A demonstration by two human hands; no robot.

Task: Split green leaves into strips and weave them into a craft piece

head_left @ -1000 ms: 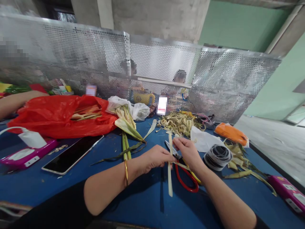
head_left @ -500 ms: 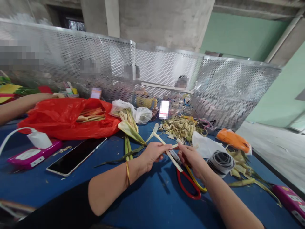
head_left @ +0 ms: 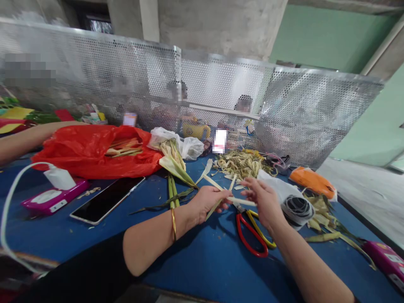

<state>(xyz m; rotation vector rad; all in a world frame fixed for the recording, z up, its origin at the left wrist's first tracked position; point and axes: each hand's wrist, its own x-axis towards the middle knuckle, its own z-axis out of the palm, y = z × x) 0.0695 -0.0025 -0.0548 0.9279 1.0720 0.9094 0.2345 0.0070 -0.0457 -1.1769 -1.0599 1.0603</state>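
Note:
Pale dry leaf strips [head_left: 243, 202] cross one another over the middle of the table, and my left hand [head_left: 208, 203] pinches them at the crossing. The strip ends stick out several ways. My right hand [head_left: 263, 203] is just to the right, its fingers apart, close to one strip's end and seemingly not gripping it. Beneath the hands lie scissors [head_left: 241, 219] with one red and one yellow handle, their blades partly hidden. A bundle of pale and green leaves [head_left: 175, 162] rests beyond my left wrist, and a heap of leaf scraps [head_left: 244, 164] lies farther back.
On the left are a red plastic bag [head_left: 78, 147] with dry leaves, a phone [head_left: 109, 200] and a purple power strip [head_left: 57, 198]. A striped roll [head_left: 296, 210] and an orange packet [head_left: 312, 182] sit right. Perforated panels [head_left: 217, 80] stand behind; another person's arm [head_left: 28, 141] reaches in from the left.
The held strips have turned from an upright cross to a slanted one with more ends fanned out. My right hand has let go and opened, moving slightly right, uncovering more of the scissors.

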